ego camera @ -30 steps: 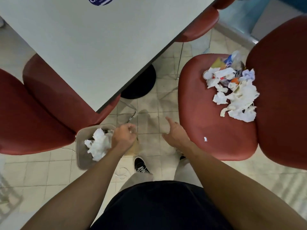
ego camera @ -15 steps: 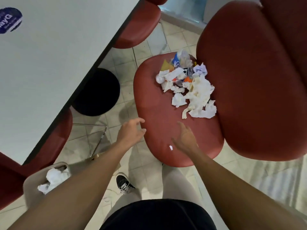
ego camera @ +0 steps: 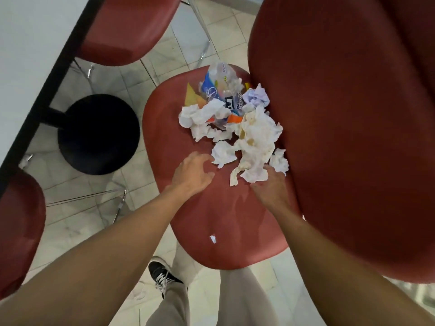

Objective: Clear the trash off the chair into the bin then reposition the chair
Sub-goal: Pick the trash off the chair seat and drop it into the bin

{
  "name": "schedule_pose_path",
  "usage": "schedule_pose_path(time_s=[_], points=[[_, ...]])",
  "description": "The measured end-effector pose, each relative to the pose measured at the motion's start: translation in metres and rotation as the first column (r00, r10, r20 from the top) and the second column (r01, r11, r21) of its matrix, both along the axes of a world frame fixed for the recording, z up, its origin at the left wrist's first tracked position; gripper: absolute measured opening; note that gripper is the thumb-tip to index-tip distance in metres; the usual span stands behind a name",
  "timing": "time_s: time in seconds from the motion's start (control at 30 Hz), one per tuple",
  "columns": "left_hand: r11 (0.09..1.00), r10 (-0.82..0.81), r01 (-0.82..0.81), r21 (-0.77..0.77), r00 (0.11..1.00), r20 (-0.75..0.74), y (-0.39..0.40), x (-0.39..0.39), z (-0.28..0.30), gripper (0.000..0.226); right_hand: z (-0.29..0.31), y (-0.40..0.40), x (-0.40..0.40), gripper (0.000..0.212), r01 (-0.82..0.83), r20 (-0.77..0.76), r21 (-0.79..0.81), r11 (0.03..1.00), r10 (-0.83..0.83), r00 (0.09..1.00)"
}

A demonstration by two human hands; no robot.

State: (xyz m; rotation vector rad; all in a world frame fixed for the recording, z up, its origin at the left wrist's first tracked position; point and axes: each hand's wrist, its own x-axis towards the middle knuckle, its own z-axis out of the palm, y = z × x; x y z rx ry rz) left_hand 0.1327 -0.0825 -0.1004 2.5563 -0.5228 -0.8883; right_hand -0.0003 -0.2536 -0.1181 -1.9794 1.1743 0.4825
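Observation:
A red chair seat [ego camera: 211, 215] carries a heap of trash [ego camera: 237, 123]: crumpled white tissues, a clear plastic wrapper and coloured packets, piled against the backrest [ego camera: 348, 137]. My left hand [ego camera: 194, 172] hovers over the seat with fingers spread, just short of a tissue wad [ego camera: 223, 155]. On the other side my right hand [ego camera: 269, 187] touches the near edge of a large stained tissue [ego camera: 256, 142]; its fingertips are hidden under the paper. A small paper scrap [ego camera: 213, 239] lies alone near the seat's front. The bin is out of view.
A white table [ego camera: 26, 55] with a dark edge fills the upper left, its black round base [ego camera: 98, 134] on the tiled floor. Other red chairs stand at the top [ego camera: 127, 31] and the left edge [ego camera: 18, 231]. My shoe [ego camera: 162, 276] and legs are below the seat.
Both hands have moved forward from the bin area over the seat to the near edge of the trash heap. The view has swung right, and the bin has left the frame.

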Motion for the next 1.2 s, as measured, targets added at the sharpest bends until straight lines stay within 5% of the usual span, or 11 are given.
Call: schedule_pose_path(time_s=[0.3, 0.5, 0.57, 0.73, 0.9, 1.1, 1.2], points=[[0.979, -0.18, 0.186, 0.086, 0.981, -0.069, -0.052, 0.022, -0.07, 0.054, -0.054, -0.022, 0.017, 0.062, 0.081, -0.209, -0.117, 0.99, -0.104, 0.972], [0.915, -0.313, 0.345, 0.209, 0.934, -0.17, -0.056, 0.026, -0.09, 0.056, -0.072, -0.015, 0.006, 0.026, 0.005, -0.158, -0.051, 0.999, -0.013, 0.987], [0.932, -0.29, 0.319, 0.169, 0.941, -0.176, -0.051, 0.021, -0.093, 0.044, -0.07, -0.008, 0.004, 0.01, 0.025, -0.153, -0.048, 0.999, -0.032, 0.988], [0.978, -0.133, 0.153, 0.139, 0.98, -0.147, -0.032, 0.01, -0.087, 0.027, -0.056, 0.007, -0.003, 0.018, 0.08, -0.128, -0.019, 0.997, -0.081, 0.988], [0.986, -0.054, 0.067, 0.155, 0.995, -0.087, -0.007, 0.004, -0.056, 0.028, -0.032, 0.021, -0.004, 0.007, 0.096, -0.087, 0.001, 0.995, -0.096, 0.992], [0.988, 0.024, -0.024, 0.154, 1.0, 0.002, 0.044, -0.005, -0.007, 0.03, 0.009, 0.062, -0.001, 0.029, 0.042, 0.008, -0.018, 0.999, -0.042, 0.999], [0.989, 0.056, -0.06, 0.138, 0.998, 0.033, 0.083, -0.014, 0.022, 0.03, 0.034, 0.093, -0.003, 0.022, -0.028, 0.051, -0.033, 0.999, 0.03, 0.998]])
